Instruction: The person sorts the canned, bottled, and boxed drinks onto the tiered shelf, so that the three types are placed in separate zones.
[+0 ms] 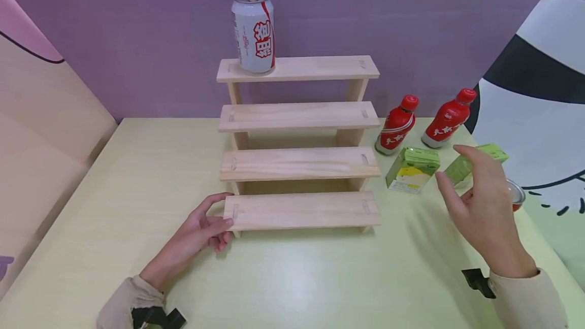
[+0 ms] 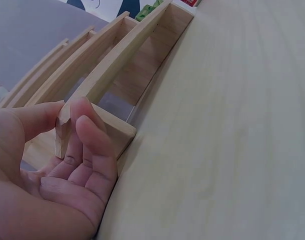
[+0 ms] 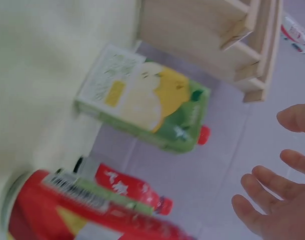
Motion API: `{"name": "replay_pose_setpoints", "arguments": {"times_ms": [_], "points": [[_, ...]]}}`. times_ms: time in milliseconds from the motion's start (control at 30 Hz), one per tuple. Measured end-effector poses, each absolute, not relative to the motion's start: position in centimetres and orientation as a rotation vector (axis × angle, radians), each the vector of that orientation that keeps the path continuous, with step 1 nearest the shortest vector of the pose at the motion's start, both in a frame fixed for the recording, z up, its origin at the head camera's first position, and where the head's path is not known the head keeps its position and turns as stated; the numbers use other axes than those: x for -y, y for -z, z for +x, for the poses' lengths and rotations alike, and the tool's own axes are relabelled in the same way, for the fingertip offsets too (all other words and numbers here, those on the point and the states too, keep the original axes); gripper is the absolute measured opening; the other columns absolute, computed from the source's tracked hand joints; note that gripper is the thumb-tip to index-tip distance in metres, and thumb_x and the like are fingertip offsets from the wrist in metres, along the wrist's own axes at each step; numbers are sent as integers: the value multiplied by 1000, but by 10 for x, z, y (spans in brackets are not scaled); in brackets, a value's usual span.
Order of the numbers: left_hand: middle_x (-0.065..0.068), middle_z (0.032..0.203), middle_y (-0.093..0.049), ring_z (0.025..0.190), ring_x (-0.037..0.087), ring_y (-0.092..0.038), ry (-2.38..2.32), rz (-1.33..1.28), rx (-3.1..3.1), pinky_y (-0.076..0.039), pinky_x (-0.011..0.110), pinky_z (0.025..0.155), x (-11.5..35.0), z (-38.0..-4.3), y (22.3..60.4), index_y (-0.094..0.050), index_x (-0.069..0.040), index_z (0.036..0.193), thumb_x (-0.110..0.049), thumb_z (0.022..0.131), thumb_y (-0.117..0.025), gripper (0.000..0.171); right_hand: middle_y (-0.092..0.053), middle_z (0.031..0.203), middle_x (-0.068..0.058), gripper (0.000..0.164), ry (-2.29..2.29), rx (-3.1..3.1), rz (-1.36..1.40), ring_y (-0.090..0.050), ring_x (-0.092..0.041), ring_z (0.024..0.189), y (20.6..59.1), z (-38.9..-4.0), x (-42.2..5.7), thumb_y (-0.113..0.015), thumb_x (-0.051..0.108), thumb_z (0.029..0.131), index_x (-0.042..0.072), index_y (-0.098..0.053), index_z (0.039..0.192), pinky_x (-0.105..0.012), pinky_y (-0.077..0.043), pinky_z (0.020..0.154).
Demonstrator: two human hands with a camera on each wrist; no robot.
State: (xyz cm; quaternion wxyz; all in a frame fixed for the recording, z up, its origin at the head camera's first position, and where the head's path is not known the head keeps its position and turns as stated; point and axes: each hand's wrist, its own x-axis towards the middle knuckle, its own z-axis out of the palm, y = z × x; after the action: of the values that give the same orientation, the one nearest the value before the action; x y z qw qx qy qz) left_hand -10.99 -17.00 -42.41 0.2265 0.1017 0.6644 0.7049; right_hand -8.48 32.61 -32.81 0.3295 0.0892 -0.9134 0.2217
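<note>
My left hand (image 1: 201, 230) grips the left end of the lowest step of a four-tier wooden shelf (image 1: 301, 210), thumb on the board's top edge. In the left wrist view its fingers curl round the board end (image 2: 62, 132). My right hand (image 1: 484, 212) is raised on the right, its fingers spread and holding nothing. Near it stands a green juice carton (image 1: 413, 169) with a yellow fruit picture; a second green carton (image 1: 494, 152) is partly covered by the hand. A red can (image 3: 52, 210) shows large in the right wrist view, mostly hidden behind the hand from above.
On the shelf's top tier, toward the left, stands a white drink can (image 1: 253, 34) with red lettering. Two red-capped bottles, one nearer the shelf (image 1: 396, 126) and one farther right (image 1: 449, 120), stand at the back. A purple wall (image 1: 160, 39) rises behind the pale table (image 1: 292, 278).
</note>
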Motion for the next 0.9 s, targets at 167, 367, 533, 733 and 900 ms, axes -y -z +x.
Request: {"name": "replay_pose_setpoints", "arguments": {"times_ms": [167, 367, 533, 733, 900], "points": [[7, 77, -66, 65, 16, -58, -1937, 256, -1828, -52, 26, 61, 167, -109, 424, -29, -21, 150, -20, 100, -62, 60, -47, 139, -25, 67, -618, 2396, 126, -52, -24, 110, 338, -80, -341, -71, 7, 88, 7, -41, 149, -24, -38, 91], [7, 77, -66, 66, 16, -58, -1936, 250, -1829, -52, 27, 62, 168, -109, 422, -29, -21, 150, -20, 100, -62, 59, -36, 149, -23, 74, -617, 2416, -10, -32, -36, 137, 346, -74, -354, -65, 10, 93, 13, -27, 156, -15, -27, 107], [7, 77, -66, 66, 16, -59, -1940, 262, -1829, -52, 26, 61, 169, -110, 422, -28, -21, 150, -19, 100, -61, 60, -32, 154, -21, 69, -598, 2431, -71, -26, -35, 143, 350, -72, -362, -62, 12, 95, 8, -27, 154, -65, -34, 106], [9, 79, -66, 67, 17, -58, -1932, 255, -1837, -51, 27, 61, 168, -112, 423, -30, -23, 149, -22, 100, -62, 59, -26, 159, -17, 58, -541, 2454, -146, -19, -30, 147, 353, -71, -370, -60, 13, 98, 2, -36, 149, -75, -37, 91], [10, 78, -65, 66, 18, -58, -1930, 236, -1835, -51, 27, 61, 168, -110, 422, -30, -24, 149, -23, 100, -63, 59, -25, 158, -19, 53, -521, 2471, -162, -20, -35, 147, 360, -73, -376, -61, 13, 98, 1, -42, 146, -76, -38, 88]]}}
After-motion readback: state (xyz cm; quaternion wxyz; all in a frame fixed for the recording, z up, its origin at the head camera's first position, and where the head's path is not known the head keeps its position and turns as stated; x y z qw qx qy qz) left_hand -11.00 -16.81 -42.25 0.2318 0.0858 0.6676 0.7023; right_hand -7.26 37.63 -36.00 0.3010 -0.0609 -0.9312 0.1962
